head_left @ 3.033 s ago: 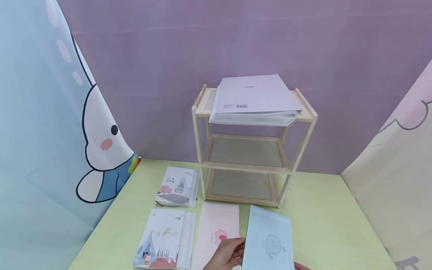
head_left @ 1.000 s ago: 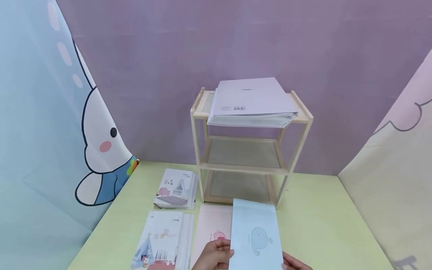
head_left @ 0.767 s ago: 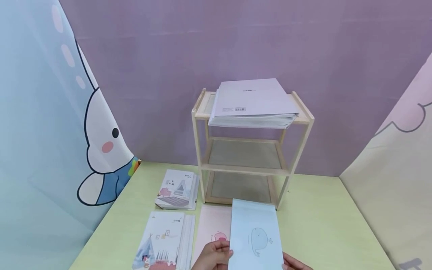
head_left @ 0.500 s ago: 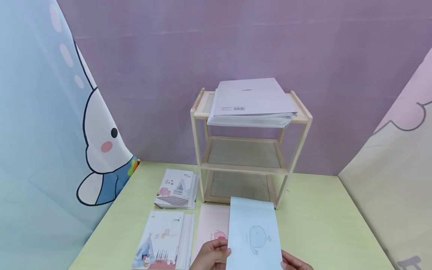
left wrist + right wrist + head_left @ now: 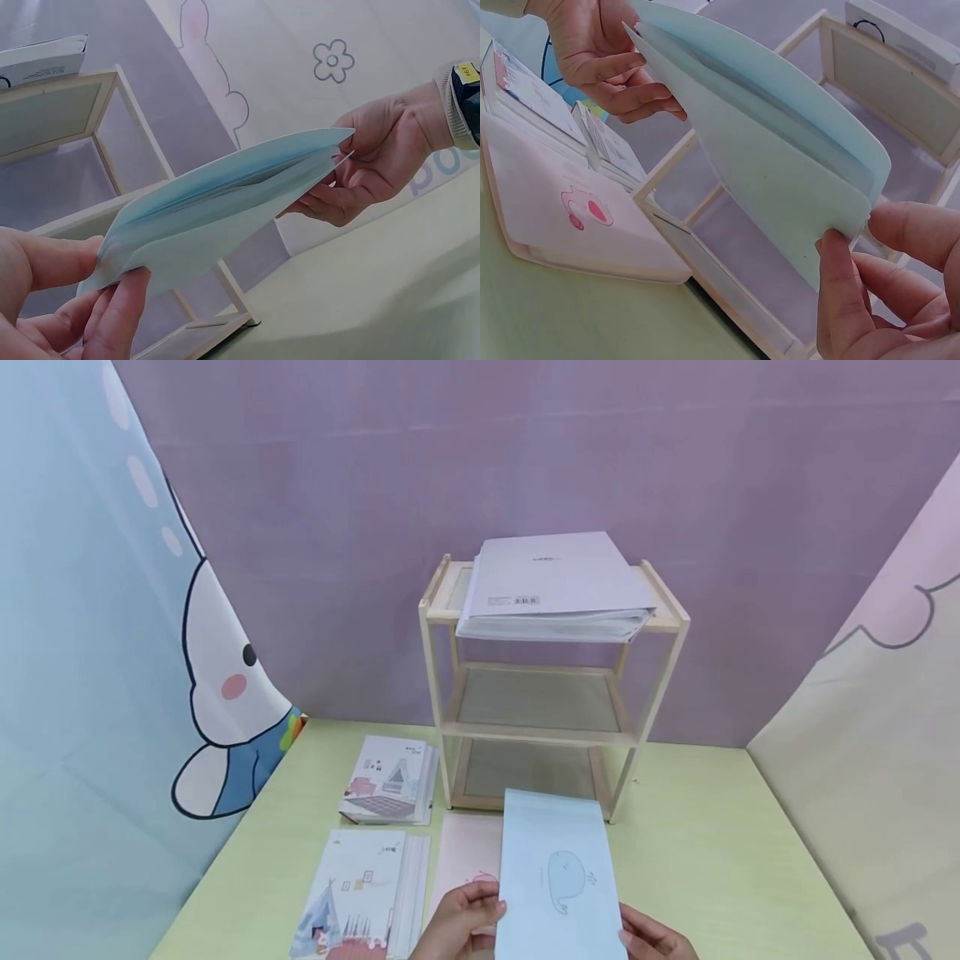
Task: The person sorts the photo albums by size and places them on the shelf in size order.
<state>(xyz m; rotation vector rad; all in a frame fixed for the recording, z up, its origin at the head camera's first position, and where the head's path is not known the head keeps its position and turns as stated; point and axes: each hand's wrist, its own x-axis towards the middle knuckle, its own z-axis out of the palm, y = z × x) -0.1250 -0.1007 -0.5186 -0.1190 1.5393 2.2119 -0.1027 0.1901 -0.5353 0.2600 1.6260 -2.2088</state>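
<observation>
A light blue booklet [image 5: 558,877] with a whale drawing is held in front of me, between my two hands. My left hand [image 5: 459,920] pinches its left edge, thumb on top and fingers underneath. At the opposite edge, my right hand [image 5: 654,935] also pinches it between thumb and fingers. In both wrist views the booklet is raised above the table, its covers slightly parted and thin inner sheets visible. A pink booklet [image 5: 577,202] with an elephant drawing lies on the table to the left, partly covered in the head view by the blue one and my left hand.
A three-tier wooden shelf [image 5: 540,737] stands behind the booklets. On its top tier lies a thick pale lilac album [image 5: 555,572]. Two white albums with room drawings, a rear one [image 5: 386,777] and a front one [image 5: 352,893], lie left on the green table [image 5: 712,852].
The blue booklet has moved left with both hands, covering more of the pink booklet, and slightly away from me. My right hand now shows more fully. The shelf and albums stay put.
</observation>
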